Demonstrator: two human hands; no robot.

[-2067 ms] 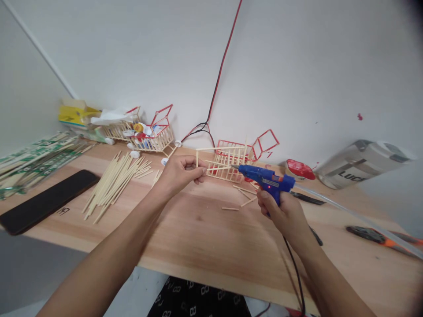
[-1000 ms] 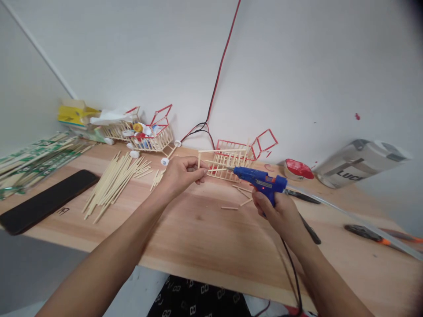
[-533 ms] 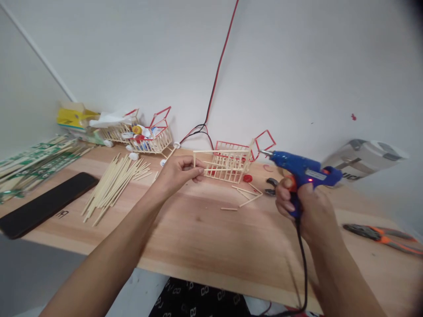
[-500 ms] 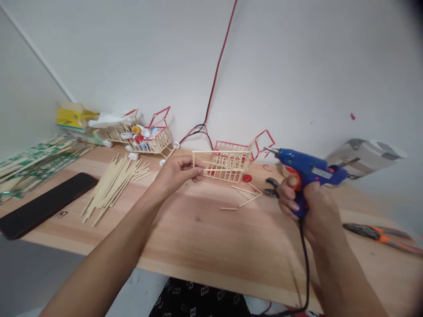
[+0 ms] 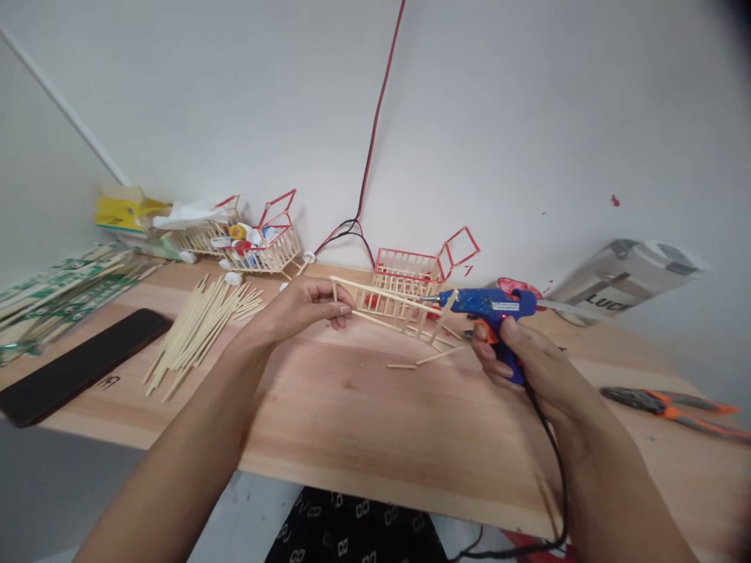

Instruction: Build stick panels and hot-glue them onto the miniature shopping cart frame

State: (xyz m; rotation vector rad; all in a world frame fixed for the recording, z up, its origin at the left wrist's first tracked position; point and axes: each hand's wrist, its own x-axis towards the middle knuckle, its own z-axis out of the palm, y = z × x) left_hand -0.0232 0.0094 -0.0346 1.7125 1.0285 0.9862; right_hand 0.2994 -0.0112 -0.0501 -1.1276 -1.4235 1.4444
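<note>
Between its thumb and fingers my left hand (image 5: 317, 307) pinches the left end of a small wooden stick frame (image 5: 390, 295), which is tilted down to the right. My right hand (image 5: 522, 356) is wrapped round a blue hot glue gun (image 5: 490, 303) with an orange trigger and a clear glue stick at its back. The gun's metal nozzle points left, by the top bar of the frame; whether it touches cannot be told. Behind the frame stands a small stick cart (image 5: 407, 266) with a red rim and handle. A few short loose sticks (image 5: 402, 366) lie below the frame.
Loose sticks (image 5: 196, 336) and a black case (image 5: 82, 363) lie left on the table (image 5: 352, 438). Farther back are another filled stick cart (image 5: 273, 254) and packaged sticks (image 5: 70, 289). Orange-handled pliers (image 5: 669, 407) and a grey-white bag (image 5: 622, 281) are right. The gun's cord (image 5: 560, 477) hangs down.
The glue gun has moved left and slightly down, bringing its nozzle to the stick frame. My left hand has tilted the frame, its right end now lower.
</note>
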